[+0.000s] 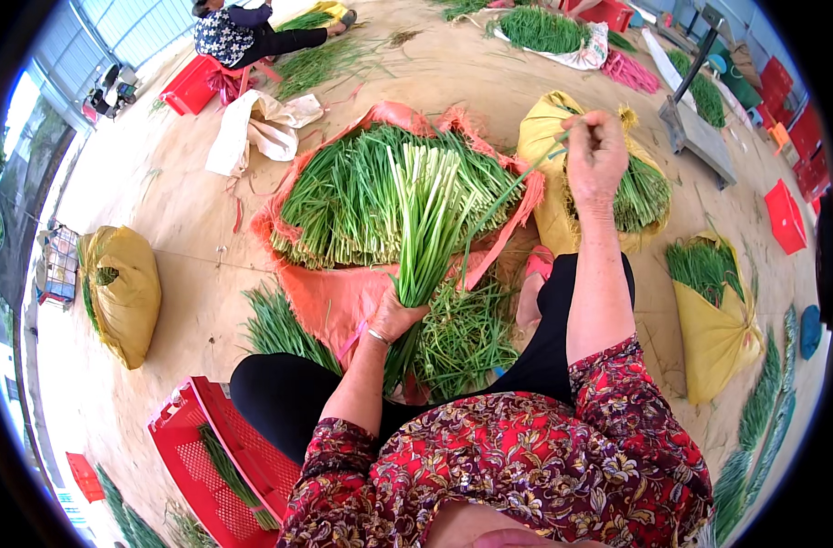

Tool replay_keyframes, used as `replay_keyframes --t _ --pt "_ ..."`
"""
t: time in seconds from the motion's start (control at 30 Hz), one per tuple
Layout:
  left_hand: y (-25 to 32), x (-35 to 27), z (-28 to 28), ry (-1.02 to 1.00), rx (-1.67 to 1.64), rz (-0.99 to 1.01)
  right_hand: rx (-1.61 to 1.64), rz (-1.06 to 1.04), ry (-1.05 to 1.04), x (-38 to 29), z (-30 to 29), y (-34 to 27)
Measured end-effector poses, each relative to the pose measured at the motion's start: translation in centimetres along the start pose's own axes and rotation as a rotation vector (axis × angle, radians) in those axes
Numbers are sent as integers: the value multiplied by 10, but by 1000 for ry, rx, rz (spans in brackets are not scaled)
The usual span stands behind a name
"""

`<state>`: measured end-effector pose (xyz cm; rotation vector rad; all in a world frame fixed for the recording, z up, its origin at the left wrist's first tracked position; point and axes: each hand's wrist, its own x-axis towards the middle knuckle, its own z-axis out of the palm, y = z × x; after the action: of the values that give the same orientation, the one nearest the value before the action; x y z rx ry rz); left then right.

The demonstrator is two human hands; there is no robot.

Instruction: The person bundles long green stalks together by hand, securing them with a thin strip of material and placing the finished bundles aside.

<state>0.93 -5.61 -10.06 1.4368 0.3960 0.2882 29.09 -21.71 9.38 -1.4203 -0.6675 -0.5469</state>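
Observation:
My left hand is closed around a thick bunch of garlic chives, pale stem ends pointing up and away from me. Raised at the upper right, my right hand pinches a long green leaf that trails down toward the bunch. Beyond the bunch, a large heap of chives lies on an opened orange woven sack. Loose, tangled leaves are piled between my legs. More chives lie beside my bent left knee.
A red plastic crate at my left holds a tied bundle. Yellow sacks of chives stand left, right and ahead. Another person sits at the upper left. A platform scale stands at the upper right.

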Motion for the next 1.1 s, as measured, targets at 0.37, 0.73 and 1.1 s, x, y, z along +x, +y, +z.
replay_keyframes --t 0.37,0.73,1.1 --pt "-5 2 -6 64 206 32 -318 -311 -721 -46 40 -37" --pt "8 -9 -6 -203 204 -78 -641 -298 -826 -68 40 -4" --pt "16 -11 -8 -324 -92 -335 365 255 -718 -22 15 -29"
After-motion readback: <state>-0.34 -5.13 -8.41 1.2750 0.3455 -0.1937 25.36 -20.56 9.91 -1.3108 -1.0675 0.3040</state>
